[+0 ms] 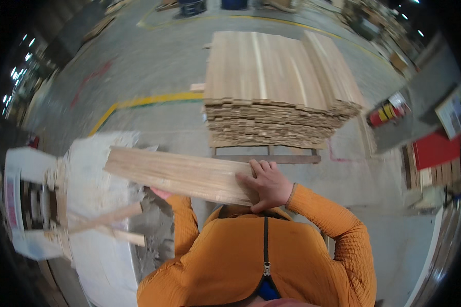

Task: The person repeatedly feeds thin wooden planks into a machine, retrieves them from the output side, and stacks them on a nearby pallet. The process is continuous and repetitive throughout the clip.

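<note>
A pale wooden board (pixel 182 174) lies across in front of my body, its far end reaching left over a white surface (pixel 95 189). My right hand (pixel 265 185) grips the board's right end, thumb at the near edge and fingers over the far edge. Under the board's near edge, toward its middle, shows a small part of my left hand (pixel 161 193); its fingers are hidden beneath the wood. Beyond the board stands a tall stack of similar boards (pixel 276 77) on a wooden pallet (pixel 266 158).
Two narrow wood strips (pixel 107 220) rest on the white surface beside a machine with rollers (pixel 36 204) at left. A fire extinguisher (pixel 386 115) and a red panel (pixel 438 148) stand at right. A yellow line (pixel 153 100) marks the concrete floor.
</note>
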Available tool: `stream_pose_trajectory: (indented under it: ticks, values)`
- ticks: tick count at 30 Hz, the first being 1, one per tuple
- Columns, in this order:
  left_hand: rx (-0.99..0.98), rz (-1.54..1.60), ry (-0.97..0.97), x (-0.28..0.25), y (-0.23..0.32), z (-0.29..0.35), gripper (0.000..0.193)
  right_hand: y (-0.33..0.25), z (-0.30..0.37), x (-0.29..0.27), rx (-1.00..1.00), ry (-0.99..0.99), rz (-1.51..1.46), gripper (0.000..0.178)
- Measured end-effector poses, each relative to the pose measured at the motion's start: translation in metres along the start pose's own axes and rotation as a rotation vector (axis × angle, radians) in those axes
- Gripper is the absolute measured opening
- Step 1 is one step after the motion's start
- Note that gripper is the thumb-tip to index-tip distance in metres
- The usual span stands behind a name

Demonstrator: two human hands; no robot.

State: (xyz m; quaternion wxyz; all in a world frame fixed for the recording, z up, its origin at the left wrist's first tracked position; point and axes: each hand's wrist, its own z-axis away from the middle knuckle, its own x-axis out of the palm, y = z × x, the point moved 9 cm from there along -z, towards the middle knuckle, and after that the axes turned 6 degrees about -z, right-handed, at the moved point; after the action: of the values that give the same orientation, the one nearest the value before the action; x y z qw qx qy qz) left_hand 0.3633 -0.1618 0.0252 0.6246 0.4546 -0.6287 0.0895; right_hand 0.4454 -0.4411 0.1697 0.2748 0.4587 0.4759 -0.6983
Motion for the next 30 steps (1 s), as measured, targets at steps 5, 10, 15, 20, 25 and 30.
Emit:
stream_pose_trajectory:
  ticks: [5,10,15,20,25,30]
  values:
    - [-0.098,0.102,-0.172,0.057,-0.063,-0.048,0.078,0.056,0.038,-0.023,0.061,0.136,-0.069,0.094]
    - [-0.137,0.089,-0.109,0.106,-0.155,-0.127,0.082,0.128,0.065,-0.045,0.231,0.232,-0.189,0.099]
    - [-0.327,-0.011,-0.023,0.149,-0.311,-0.211,0.08,0.244,0.077,-0.031,0.37,0.332,-0.505,0.101]
    - [-0.792,-0.071,-0.006,0.189,-0.496,-0.239,0.075,0.342,0.089,0.001,0.438,0.532,-1.377,0.101]
    - [-1.136,-0.229,-0.007,0.234,-0.635,-0.241,0.07,0.42,0.085,0.008,0.521,0.638,-1.548,0.103]
    - [-1.282,-0.396,-0.086,0.262,-0.743,-0.253,0.072,0.487,0.081,0.01,0.563,0.805,-1.745,0.106]
